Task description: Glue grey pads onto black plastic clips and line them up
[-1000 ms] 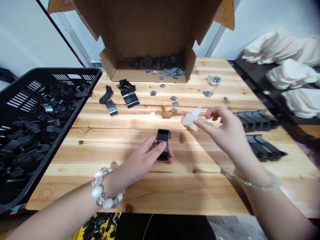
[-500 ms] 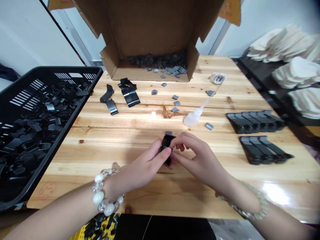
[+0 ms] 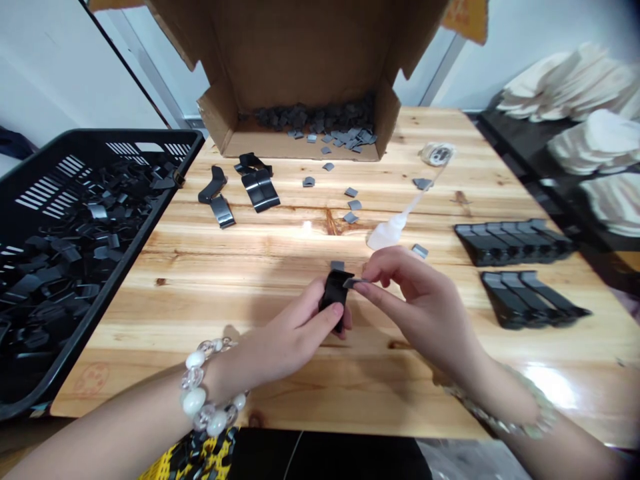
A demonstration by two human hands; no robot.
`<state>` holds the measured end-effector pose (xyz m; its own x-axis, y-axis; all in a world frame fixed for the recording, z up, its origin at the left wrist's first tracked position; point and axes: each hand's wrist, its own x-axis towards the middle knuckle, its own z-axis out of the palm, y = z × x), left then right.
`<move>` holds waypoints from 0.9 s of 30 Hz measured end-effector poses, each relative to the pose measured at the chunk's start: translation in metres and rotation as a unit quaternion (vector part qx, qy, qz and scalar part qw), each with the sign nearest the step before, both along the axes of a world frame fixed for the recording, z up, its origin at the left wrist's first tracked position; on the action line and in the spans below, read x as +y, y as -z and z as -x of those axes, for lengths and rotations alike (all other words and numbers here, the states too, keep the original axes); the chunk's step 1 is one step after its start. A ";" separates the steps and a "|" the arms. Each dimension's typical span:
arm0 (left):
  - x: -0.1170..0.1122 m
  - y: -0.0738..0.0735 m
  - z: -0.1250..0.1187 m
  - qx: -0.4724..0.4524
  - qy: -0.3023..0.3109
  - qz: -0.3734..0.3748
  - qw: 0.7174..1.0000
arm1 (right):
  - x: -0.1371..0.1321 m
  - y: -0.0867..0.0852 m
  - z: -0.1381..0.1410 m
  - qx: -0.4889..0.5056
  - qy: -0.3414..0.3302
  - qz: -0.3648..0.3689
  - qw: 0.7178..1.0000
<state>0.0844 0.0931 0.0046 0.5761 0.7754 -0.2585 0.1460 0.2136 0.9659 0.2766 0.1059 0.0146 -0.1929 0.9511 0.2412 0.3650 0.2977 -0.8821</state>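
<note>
My left hand (image 3: 305,323) is closed around a black curved plastic part (image 3: 334,293), held upright above the table's front half. Between thumb and forefinger, my right hand (image 3: 417,300) pinches a small grey pad (image 3: 354,283) at the upper right edge of that part. Whether the pad touches the part I cannot tell. Just beyond the black part lies another grey piece (image 3: 337,265). A white squeeze bottle (image 3: 387,232) with a long thin nozzle rests on its side past my right hand, with a loose grey pad (image 3: 420,251) beside it.
A cardboard box (image 3: 300,150) of grey pads stands at the back. At left is a black crate (image 3: 173,193) full of black parts. More black parts (image 3: 261,190) lie near it. Two rows of black pieces (image 3: 515,243) sit at right, and a tape roll (image 3: 438,155) farther back.
My right hand has drawn back slightly to the right and up from the black part, and the grey pad now shows in its fingers. My left hand keeps its hold.
</note>
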 end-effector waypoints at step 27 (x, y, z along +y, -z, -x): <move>-0.002 0.006 -0.004 -0.049 0.007 0.036 0.998 | 0.000 0.009 0.009 -0.066 0.032 -0.005 0.997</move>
